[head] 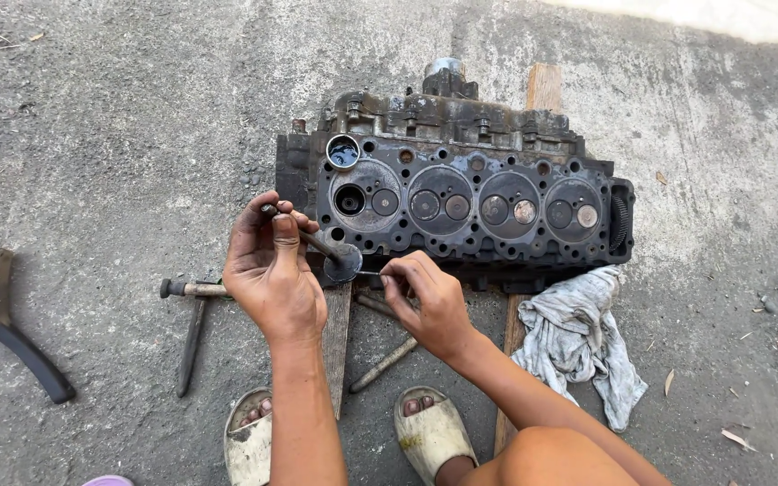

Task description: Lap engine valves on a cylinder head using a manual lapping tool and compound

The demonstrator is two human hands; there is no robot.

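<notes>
Left hand [267, 265]: clenched round the engine valve [339, 261] stem, head just before the cylinder head [461, 202]
Right hand [425, 297]: pinches a thin tool [369, 273] touching the valve face
Advice: steady the stem, work lightly

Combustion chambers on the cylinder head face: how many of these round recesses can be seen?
4, in one row across the cylinder head: far left, the one with an open valve hole; centre-left; centre-right; far right. None seems hidden.

The rough concrete ground [137, 135] carries 2 wooden planks [544, 87], a wire brush [2, 315], a grey rag [578, 337], some metal tools [193, 342] and dry leaves [736, 438].
</notes>
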